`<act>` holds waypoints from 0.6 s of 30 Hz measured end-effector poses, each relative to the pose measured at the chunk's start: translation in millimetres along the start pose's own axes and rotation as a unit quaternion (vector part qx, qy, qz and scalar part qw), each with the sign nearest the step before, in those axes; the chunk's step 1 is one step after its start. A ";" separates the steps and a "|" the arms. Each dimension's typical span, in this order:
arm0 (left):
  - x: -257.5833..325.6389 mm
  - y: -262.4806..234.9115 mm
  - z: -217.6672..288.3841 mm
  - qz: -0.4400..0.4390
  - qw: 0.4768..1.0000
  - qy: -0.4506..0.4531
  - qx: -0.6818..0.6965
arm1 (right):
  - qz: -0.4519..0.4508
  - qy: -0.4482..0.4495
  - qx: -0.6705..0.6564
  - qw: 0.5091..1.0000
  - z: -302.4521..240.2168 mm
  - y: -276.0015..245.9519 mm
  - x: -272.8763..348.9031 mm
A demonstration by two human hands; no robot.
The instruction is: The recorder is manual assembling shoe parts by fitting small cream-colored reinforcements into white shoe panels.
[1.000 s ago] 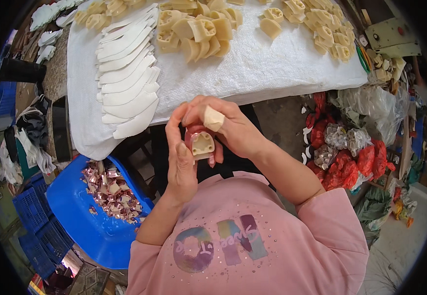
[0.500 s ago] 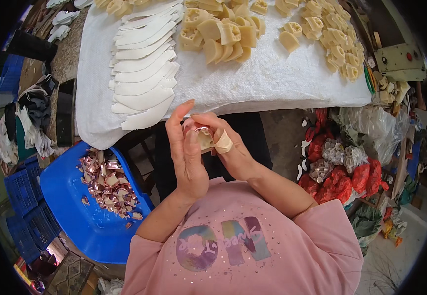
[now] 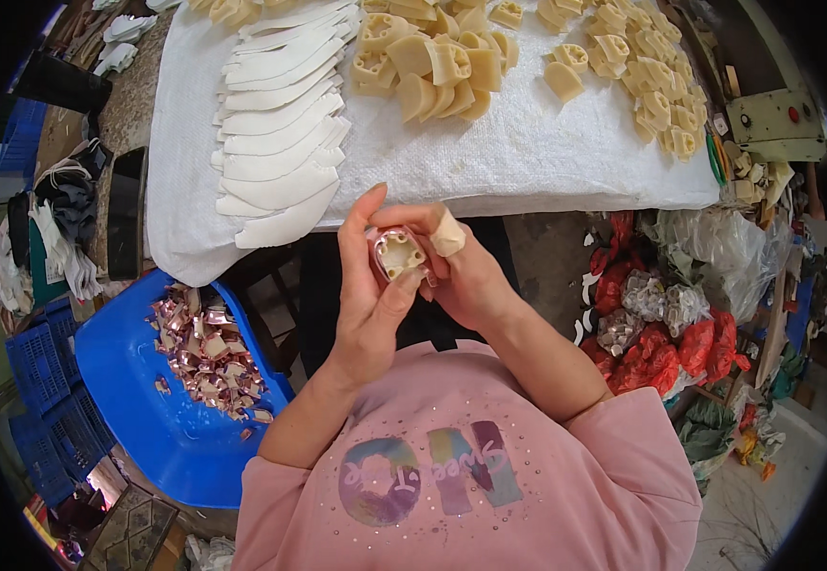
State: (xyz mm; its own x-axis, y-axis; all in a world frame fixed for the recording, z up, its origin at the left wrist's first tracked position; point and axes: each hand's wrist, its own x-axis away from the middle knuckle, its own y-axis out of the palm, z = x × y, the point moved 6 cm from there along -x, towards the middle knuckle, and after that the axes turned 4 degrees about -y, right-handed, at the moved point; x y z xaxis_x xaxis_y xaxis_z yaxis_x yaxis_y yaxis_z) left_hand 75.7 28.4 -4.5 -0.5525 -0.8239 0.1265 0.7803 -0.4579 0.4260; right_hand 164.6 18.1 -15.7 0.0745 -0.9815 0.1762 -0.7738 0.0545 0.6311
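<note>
Both hands gripping cream block (image 3: 400, 255), blue tub (image 3: 147, 400) left, white-clothed table (image 3: 528, 152) ahead

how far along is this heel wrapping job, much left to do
Done: a heap of shiny pink wrapped pieces lies in the blue tub. In hand: the left hand and right hand hold one block with pink around it. Left: many bare cream blocks on the white cloth.

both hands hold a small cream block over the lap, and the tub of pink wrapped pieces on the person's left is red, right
Not quite: the tub is blue, as the head view shows. The rest holds: left hand and right hand hold the small cream block, and the pink wrapped pieces lie in that tub.
</note>
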 end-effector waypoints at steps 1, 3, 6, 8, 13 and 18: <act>0.9 -0.8 -0.2 0.004 0.999 -0.005 -0.040 | -0.001 0.002 0.000 1.000 -0.7 1.1 -0.9; 4.0 -1.9 7.2 0.027 0.984 0.061 -0.165 | 0.015 0.053 0.001 0.998 5.5 1.5 -2.4; 6.9 4.9 14.3 -0.015 0.979 0.083 -0.183 | 0.042 -0.011 0.097 0.994 1.5 3.9 2.5; 5.8 4.5 12.6 -0.021 0.974 0.062 -0.217 | 0.064 -0.117 0.220 0.966 -4.6 0.8 4.9; 1.2 1.8 16.3 -0.035 0.985 0.072 -0.155 | 0.094 -0.150 0.335 0.926 -20.8 -1.2 4.2; 6.8 -2.3 30.3 -0.005 0.855 0.236 -0.462 | -0.027 -0.102 0.566 0.818 -36.0 2.4 2.3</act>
State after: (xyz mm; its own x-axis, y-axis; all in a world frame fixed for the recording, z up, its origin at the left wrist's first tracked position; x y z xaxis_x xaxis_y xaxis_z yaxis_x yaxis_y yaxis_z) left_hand 61.3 34.0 22.6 -0.5503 -0.7622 -0.3408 0.7951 -0.3539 -0.4925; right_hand 185.5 22.6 13.4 0.1110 -0.9933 -0.0319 -0.8681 -0.0812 -0.4898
